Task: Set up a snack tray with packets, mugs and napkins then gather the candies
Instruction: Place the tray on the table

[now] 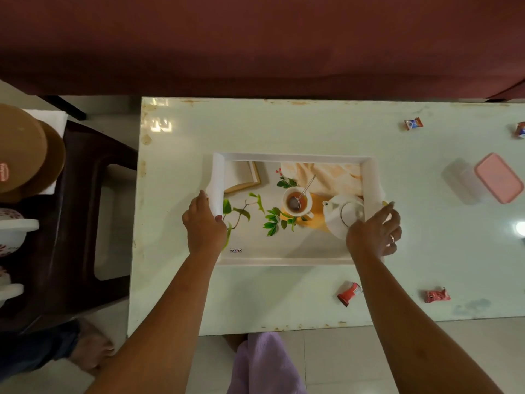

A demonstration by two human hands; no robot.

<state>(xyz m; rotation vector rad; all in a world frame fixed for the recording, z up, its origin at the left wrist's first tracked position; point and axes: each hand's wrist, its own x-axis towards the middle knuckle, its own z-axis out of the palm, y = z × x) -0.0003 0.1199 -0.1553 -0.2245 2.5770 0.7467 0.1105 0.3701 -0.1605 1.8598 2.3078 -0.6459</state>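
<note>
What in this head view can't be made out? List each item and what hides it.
- Tray handles: covered by the left hand and right hand.
- Candy at the right edge: cut off by the frame.
- Candy wrappers' print: too small to read.
- Mugs at the left edge: cropped, count unclear.
- Pink-lidded container: contents hidden by the lid.

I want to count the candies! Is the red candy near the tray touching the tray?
Apart. The head view shows bare table between the red candy and the tray edge.
</note>
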